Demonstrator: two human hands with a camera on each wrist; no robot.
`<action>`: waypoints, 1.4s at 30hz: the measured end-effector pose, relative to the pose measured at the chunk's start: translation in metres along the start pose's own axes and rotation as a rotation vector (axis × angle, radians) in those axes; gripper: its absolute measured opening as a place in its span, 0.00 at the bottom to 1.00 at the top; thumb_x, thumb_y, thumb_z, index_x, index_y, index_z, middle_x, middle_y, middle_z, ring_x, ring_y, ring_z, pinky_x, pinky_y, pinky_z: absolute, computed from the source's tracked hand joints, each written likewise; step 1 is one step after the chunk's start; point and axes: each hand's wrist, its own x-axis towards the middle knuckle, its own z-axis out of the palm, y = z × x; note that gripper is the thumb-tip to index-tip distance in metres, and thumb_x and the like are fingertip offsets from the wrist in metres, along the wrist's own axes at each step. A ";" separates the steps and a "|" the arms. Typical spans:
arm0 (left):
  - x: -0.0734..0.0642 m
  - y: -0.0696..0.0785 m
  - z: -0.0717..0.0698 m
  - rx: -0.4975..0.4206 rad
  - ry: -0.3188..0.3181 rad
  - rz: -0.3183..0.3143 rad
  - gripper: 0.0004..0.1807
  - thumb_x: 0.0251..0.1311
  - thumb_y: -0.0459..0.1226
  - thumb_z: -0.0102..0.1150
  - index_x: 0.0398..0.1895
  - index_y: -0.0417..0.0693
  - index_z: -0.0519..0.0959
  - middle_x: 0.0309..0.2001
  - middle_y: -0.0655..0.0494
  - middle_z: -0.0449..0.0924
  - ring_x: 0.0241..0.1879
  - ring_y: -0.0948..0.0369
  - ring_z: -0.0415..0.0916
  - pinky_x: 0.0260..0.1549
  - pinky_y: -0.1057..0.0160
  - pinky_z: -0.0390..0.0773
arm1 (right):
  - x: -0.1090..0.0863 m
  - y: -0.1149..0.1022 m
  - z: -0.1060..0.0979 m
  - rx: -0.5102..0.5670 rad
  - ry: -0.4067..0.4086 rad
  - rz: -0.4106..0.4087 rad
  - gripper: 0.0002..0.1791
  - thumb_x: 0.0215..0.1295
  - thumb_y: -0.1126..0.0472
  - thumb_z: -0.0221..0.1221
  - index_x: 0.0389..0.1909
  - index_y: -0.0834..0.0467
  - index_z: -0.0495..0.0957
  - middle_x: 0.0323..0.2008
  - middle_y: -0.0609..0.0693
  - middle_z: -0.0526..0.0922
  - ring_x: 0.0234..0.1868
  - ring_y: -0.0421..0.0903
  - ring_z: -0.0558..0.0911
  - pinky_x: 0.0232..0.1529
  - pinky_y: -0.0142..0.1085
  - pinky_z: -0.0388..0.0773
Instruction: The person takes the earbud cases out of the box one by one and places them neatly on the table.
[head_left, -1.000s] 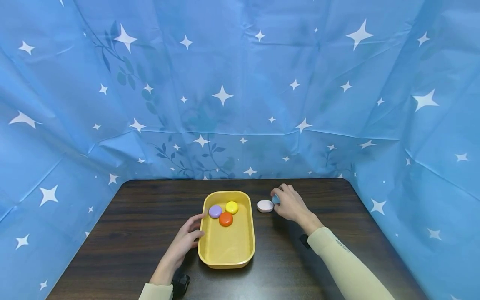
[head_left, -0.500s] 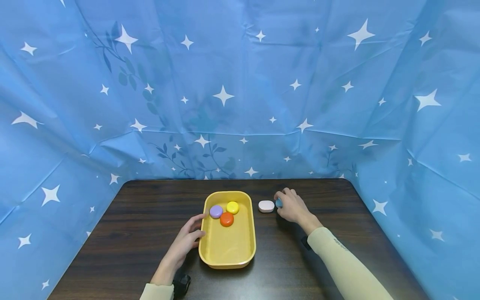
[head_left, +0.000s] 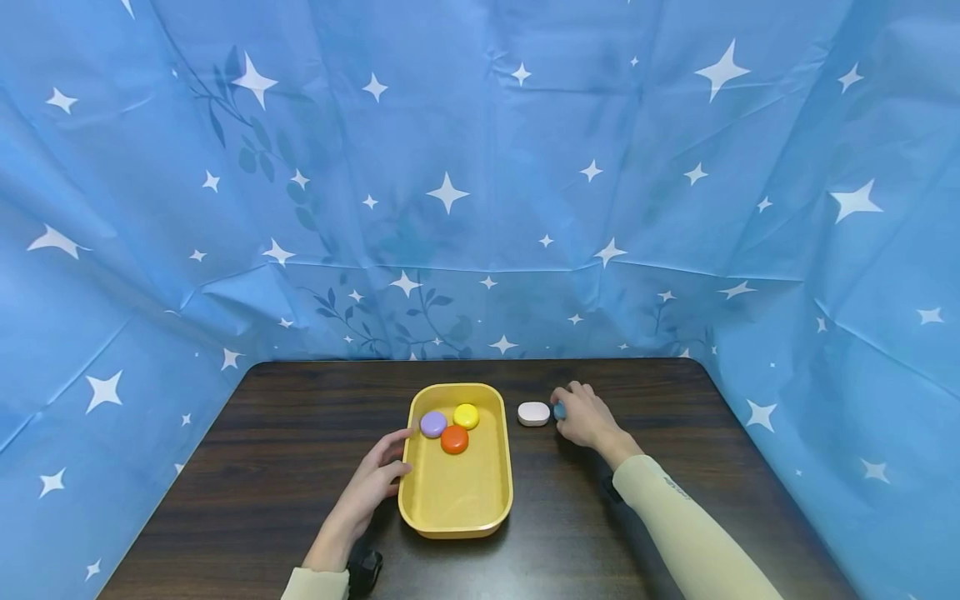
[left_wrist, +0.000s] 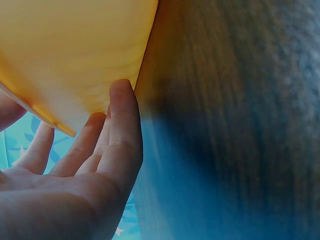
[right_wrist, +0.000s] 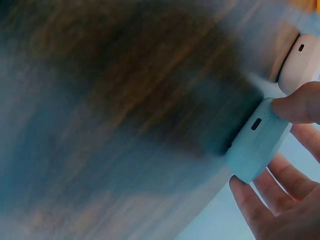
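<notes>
Beside the tray's far right side, my right hand (head_left: 587, 419) holds a light blue earbud case (right_wrist: 258, 138) between thumb and fingers. In the right wrist view the case's underside appears to sit on the tabletop, and a small port slot shows on its wall. Just left of it lies a pale pink-white earbud case (head_left: 533, 414) of similar shape. My left hand (head_left: 366, 490) touches the left wall of the yellow tray (head_left: 454, 531), its fingers fairly straight against the outside. In the left wrist view the fingertips (left_wrist: 121, 92) rest on that wall.
Inside the tray, toward its far end, lie a purple (head_left: 433, 424), a yellow (head_left: 466, 417) and a red rounded piece (head_left: 454, 439). The dark wooden table (head_left: 300, 442) ends at a blue star-patterned curtain (head_left: 480, 208) behind and at both sides.
My right hand has brought the blue case slightly nearer and to the right, lowering it beside the pale case. The left hand stays at the tray, and the rounded pieces have not moved.
</notes>
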 end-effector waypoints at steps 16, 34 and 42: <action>-0.001 -0.001 0.001 0.001 0.002 -0.001 0.29 0.69 0.31 0.53 0.74 0.46 0.65 0.69 0.37 0.66 0.62 0.44 0.71 0.54 0.42 0.77 | 0.000 0.002 0.004 0.018 -0.009 0.014 0.19 0.60 0.66 0.64 0.53 0.55 0.80 0.53 0.59 0.74 0.51 0.58 0.71 0.47 0.55 0.76; 0.000 0.001 0.001 0.004 0.007 -0.003 0.29 0.69 0.32 0.53 0.74 0.46 0.66 0.68 0.37 0.67 0.61 0.44 0.72 0.54 0.42 0.78 | -0.002 -0.004 -0.014 0.031 0.069 -0.027 0.17 0.62 0.64 0.65 0.53 0.58 0.80 0.51 0.58 0.76 0.51 0.57 0.72 0.50 0.55 0.75; 0.000 0.001 0.000 0.004 0.006 -0.003 0.29 0.69 0.32 0.53 0.74 0.46 0.66 0.68 0.38 0.67 0.61 0.45 0.72 0.54 0.42 0.78 | -0.005 -0.014 -0.023 0.042 0.113 -0.036 0.18 0.63 0.65 0.62 0.55 0.58 0.80 0.54 0.59 0.76 0.54 0.58 0.72 0.52 0.56 0.74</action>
